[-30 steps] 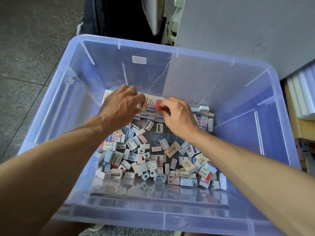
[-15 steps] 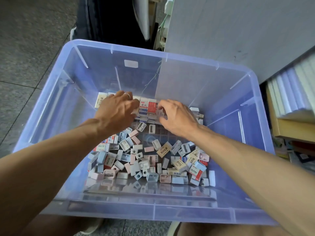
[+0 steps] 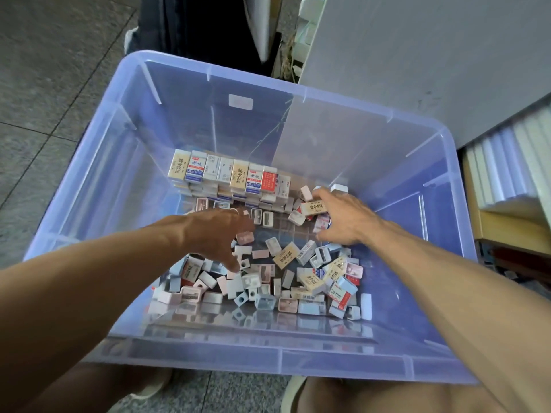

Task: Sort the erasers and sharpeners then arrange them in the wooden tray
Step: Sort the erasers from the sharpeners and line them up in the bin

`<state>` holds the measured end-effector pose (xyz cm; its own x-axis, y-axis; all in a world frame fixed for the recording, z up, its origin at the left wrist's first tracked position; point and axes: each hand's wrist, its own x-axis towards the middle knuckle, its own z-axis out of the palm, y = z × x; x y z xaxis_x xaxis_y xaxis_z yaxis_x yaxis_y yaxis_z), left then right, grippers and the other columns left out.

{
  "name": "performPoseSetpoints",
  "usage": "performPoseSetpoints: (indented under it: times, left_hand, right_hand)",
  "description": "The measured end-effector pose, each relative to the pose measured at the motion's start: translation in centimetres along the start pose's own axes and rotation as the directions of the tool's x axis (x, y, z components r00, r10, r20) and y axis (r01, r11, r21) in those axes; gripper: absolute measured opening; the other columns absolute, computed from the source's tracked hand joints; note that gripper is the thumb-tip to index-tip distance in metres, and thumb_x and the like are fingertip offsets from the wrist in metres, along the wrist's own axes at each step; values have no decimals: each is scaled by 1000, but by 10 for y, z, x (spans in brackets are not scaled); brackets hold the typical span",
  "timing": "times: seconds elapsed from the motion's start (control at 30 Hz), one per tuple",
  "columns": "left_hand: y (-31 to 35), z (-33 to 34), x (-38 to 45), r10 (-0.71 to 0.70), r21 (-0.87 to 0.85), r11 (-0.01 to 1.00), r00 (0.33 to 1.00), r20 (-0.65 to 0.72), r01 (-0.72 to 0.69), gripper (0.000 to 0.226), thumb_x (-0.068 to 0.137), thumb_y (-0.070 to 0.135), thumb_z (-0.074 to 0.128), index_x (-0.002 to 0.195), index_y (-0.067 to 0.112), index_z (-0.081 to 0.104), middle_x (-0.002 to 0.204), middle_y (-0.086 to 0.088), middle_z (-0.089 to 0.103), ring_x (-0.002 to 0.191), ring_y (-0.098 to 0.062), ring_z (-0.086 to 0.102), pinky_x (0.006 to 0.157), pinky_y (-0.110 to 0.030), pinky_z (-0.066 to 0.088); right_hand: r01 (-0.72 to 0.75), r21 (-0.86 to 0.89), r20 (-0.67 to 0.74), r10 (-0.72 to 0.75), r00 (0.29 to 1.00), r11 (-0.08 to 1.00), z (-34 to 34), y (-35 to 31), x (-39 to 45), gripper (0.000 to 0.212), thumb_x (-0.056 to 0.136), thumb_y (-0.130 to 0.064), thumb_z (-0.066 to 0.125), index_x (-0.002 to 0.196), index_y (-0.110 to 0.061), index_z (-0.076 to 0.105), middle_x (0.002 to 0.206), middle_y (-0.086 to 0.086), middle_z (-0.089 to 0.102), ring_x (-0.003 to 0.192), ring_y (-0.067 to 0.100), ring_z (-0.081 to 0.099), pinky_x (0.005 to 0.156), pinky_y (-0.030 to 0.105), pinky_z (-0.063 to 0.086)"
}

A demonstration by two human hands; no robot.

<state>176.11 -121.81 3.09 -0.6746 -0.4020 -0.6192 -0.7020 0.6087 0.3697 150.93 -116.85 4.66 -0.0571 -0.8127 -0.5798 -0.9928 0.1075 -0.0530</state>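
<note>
Beside the neat eraser stack [image 3: 229, 177], the right hand [image 3: 346, 219] is pinching a loose eraser [image 3: 313, 207]. The left hand [image 3: 217, 234] is hanging relaxed, holding nothing. Erasers are probably light and firm, easiest pinched by their long sides.

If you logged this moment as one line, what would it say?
left hand: open over loose pile | right hand: fingers on beige eraser | eraser stack: against bin far wall

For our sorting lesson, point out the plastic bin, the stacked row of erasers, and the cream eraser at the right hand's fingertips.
plastic bin [image 3: 298, 93], head view, far rim.
stacked row of erasers [image 3: 229, 174], head view, top face of a middle eraser.
cream eraser [image 3: 313, 207], head view, its printed label.
</note>
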Motion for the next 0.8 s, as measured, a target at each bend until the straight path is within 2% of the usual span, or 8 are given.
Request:
performPoseSetpoints:
  times: [0.13,0.2,0.27,0.4,0.47,0.63,0.73,0.8]
  left_hand:
    - [6,6,3,24,-93,996,997,67,-18,86,72,39,84,142,33,35,133,2,55,110,-16,52,85,-29,40]
    - [3,5,5,17,-203,979,997,80,0,80,73,36,84,138,33,39,132,4,55,110,-16,53,87,-31,42]
    - [4,4,5,11,-275,962,998,67,8,71,73,36,84,132,32,43,126,5,57,110,-17,56,90,-34,47]
    - [18,12,11,17,-171,984,989,-145,-42,50,77,49,76,114,26,54,102,6,59,91,-15,57,74,-28,48]
    - [29,18,18,59,-156,983,976,-210,-93,50,79,53,72,113,21,54,105,2,62,86,-13,55,70,-24,44]
    - [53,19,32,140,-52,987,964,-228,-155,67,88,54,61,142,17,42,128,-4,57,98,-11,48,81,-21,39]
    - [56,20,40,201,-34,976,955,-217,-213,63,89,58,57,135,16,50,126,-3,55,99,-14,53,88,-30,49]
    - [59,24,48,151,-37,986,963,-224,-163,53,87,60,55,119,18,60,114,-3,62,97,-19,58,85,-32,50]
  right_hand:
    - [11,-42,52,-9,999,999,3,-6,6,73,79,-44,72,142,-32,39,135,12,48,127,36,44,107,48,39]
    - [7,35,41,-9,999,999,1,-6,7,43,81,-44,68,120,-33,52,119,6,50,115,29,48,96,41,43]
    - [-1,130,15,-1,1000,992,2,-4,9,30,84,-36,66,111,-30,55,120,3,53,110,24,50,86,35,42]
    - [40,185,44,-49,998,982,2,-6,9,54,93,-37,61,143,-30,43,141,8,52,126,29,47,94,37,40]
    - [94,92,105,-103,989,991,5,-6,9,46,96,-40,57,140,-31,48,139,7,53,124,29,44,96,38,39]
    - [146,-1,207,-142,968,989,-1,-3,11,33,92,-37,65,123,-29,58,127,3,58,107,22,42,93,40,44]
    - [117,47,229,-125,966,992,-8,2,13,22,86,-20,72,101,-25,56,109,1,60,95,21,53,73,32,44]
    - [100,71,245,-114,963,992,-8,3,14,28,86,-13,71,108,-23,56,108,0,59,91,19,54,69,30,42]
